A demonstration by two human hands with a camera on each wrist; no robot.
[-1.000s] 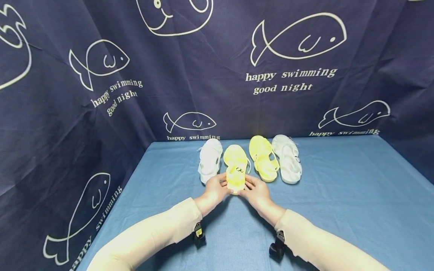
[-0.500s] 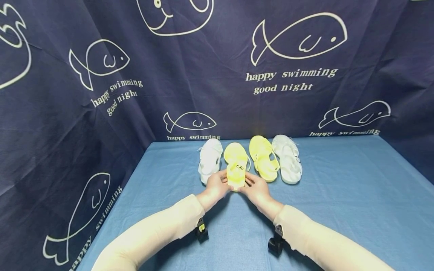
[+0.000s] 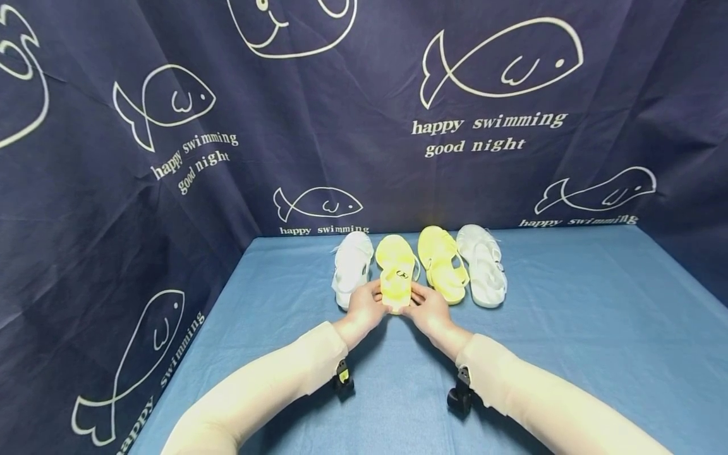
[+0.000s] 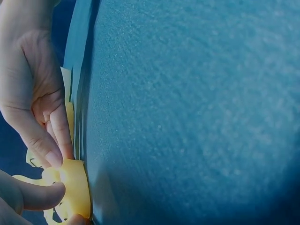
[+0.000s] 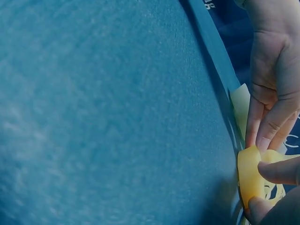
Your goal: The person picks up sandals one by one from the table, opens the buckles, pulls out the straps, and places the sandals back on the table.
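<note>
A yellow sandal (image 3: 396,278) lies toe away from me on the blue table, between a white sandal and another yellow one. My left hand (image 3: 365,306) pinches the left side of its heel, thumb at the back edge. On the opposite side my right hand (image 3: 430,311) grips the heel in the same way. Both wrist views show fingers and thumbs on the sandal's yellow heel (image 4: 77,190). At the right stands the second yellow sandal (image 3: 449,287), beside a white sandal (image 3: 483,278). The other white sandal (image 3: 351,262) is just left of the held one.
The blue cloth-covered table (image 3: 597,328) extends left, right and toward me. Dark blue curtains (image 3: 387,170) with white fish drawings rise behind its back edge and along its left side. Black camera mounts hang under both wrists.
Both hands have moved slightly forward, away from me, pushing the yellow sandal toward the back of the table, more level with its neighbours. The other sandals have stayed put.
</note>
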